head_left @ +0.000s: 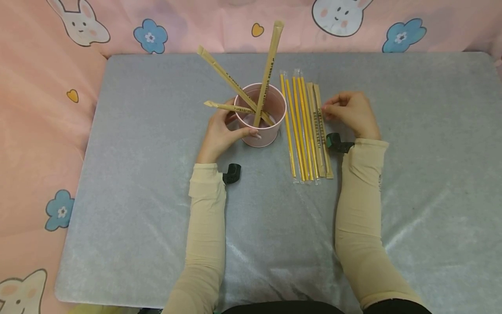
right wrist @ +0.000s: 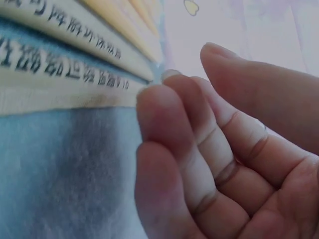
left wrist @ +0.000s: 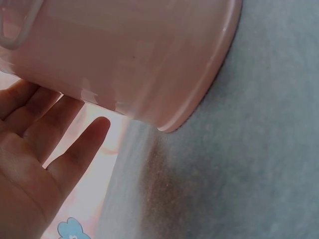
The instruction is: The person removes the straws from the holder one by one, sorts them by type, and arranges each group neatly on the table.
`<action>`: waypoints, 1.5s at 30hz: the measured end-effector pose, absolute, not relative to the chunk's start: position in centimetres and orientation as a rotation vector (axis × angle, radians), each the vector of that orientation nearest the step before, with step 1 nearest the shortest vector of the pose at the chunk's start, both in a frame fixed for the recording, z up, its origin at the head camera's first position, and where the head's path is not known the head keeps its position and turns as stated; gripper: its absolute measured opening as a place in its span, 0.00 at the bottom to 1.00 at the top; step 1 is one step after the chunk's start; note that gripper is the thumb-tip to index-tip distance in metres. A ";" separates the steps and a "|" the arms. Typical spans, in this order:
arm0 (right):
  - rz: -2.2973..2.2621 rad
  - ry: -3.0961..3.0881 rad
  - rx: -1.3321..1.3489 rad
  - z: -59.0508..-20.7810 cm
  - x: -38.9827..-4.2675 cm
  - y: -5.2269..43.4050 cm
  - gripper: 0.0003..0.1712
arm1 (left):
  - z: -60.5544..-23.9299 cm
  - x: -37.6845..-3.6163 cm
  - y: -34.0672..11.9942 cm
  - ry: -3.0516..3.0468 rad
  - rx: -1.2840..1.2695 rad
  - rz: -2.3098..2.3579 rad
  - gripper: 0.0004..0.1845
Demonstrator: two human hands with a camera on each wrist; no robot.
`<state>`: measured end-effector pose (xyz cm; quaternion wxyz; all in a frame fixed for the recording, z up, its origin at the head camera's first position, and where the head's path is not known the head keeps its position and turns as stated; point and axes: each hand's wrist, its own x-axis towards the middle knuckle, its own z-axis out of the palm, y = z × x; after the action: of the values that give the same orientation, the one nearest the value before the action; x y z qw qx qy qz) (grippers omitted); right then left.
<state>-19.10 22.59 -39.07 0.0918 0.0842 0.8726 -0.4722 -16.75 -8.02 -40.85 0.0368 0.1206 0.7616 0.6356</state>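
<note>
Backdrop (head_left: 47,113): pink, with rabbits and blue flowers, along the left and far sides of the grey counter (head_left: 129,152).
Left hand (head_left: 218,135): grips the cup, thumb at its near side.
Cup (head_left: 266,138): pink, upright on the counter; three paper-wrapped straws (head_left: 268,72) lean inside.
Yellow straws (head_left: 298,126): clear-wrapped, lying right of the cup.
Brown-sleeved straws (head_left: 316,131): two, beside the yellow ones.
Right hand (head_left: 353,113): loosely bent, thumb apart, holding nothing; fingertips at the outermost straw, contact unclear.

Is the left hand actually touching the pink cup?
Touching: the head view shows the left hand gripping the pink cup, its thumb against the outside near the rim.
</note>
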 end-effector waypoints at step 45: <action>-1.830 2.455 -0.195 -33.6 -20.2 12.5 0.15 | -40.6 -16.8 -8.0 2.309 0.403 1.961 0.41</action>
<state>-20.17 12.45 -33.59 0.0366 -0.0634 0.7997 -0.5959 -16.75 -8.02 -40.64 0.0425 0.1317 0.7548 0.6412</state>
